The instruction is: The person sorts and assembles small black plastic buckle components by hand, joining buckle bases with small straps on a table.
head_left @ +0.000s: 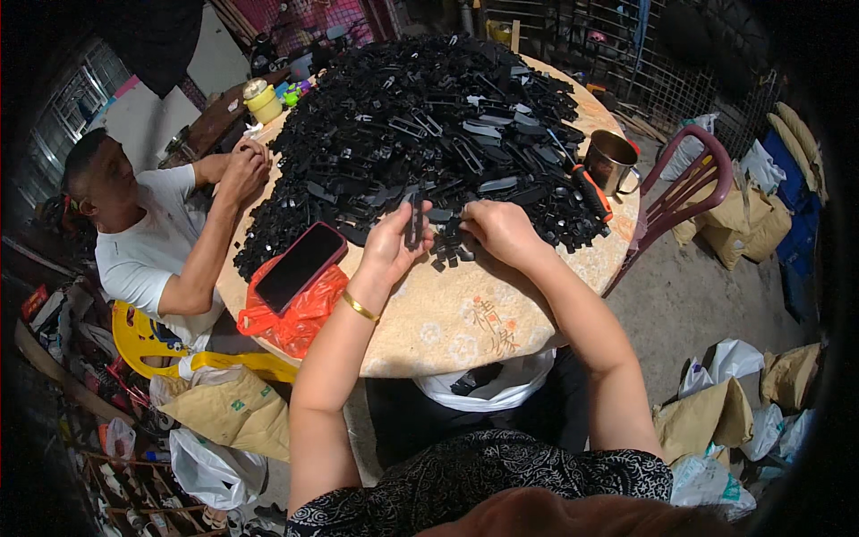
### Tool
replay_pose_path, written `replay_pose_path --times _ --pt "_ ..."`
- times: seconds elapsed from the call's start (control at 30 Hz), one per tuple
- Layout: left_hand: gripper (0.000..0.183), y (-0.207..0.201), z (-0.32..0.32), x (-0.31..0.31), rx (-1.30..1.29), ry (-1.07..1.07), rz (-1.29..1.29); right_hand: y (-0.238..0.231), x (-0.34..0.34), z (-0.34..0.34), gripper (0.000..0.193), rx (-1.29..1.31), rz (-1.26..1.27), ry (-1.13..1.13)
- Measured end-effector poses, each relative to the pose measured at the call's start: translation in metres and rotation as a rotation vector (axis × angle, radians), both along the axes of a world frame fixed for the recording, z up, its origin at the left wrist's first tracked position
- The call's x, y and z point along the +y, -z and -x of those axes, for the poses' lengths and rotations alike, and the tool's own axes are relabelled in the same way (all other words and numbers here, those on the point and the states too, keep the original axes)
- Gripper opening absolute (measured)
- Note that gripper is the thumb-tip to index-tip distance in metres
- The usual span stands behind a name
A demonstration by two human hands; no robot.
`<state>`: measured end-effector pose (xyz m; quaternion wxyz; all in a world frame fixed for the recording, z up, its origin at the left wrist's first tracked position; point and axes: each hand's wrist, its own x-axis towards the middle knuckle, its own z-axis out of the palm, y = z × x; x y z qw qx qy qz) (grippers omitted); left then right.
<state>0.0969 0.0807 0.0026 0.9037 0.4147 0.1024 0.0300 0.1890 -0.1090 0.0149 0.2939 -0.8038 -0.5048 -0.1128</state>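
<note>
Patterned top (429, 479), left fingers (427, 240) closed on a slotted black part (414, 222), right fingers (480, 215) pinched together — contents unclear

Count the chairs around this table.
2: a yellow chair by the co-worker at left, and a maroon chair at the right of the table. Others may be hidden.

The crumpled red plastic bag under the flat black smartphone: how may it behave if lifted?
The bag is probably floppy, given its loose creases; its thin-looking film suggests little weight. The smartphone resting on it might slide off.
</note>
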Motion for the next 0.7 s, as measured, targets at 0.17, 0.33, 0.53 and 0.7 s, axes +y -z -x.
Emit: replay_pose_path --times 0.17,0.33,0.53,0.7 --pt "0.03 -0.006 0.001 -0.012 -0.037 0.046 -0.075 -0.001 0.003 0.0 0.013 0.2 -0.245 0.039" --pt "0.031 -0.003 0.002 -0.021 -0.088 0.121 -0.162 0.002 0.012 0.002 0.017 0.311 -0.528 -0.096" --pt "0.028 -0.007 0.005 -0.035 -0.105 0.048 -0.304 0.001 0.012 0.011 0.017 0.258 -0.512 -0.023" --pt "0.029 -0.009 0.004 -0.035 -0.089 0.039 -0.306 0.001 0.014 0.014 0.015 0.095 -0.551 -0.067"
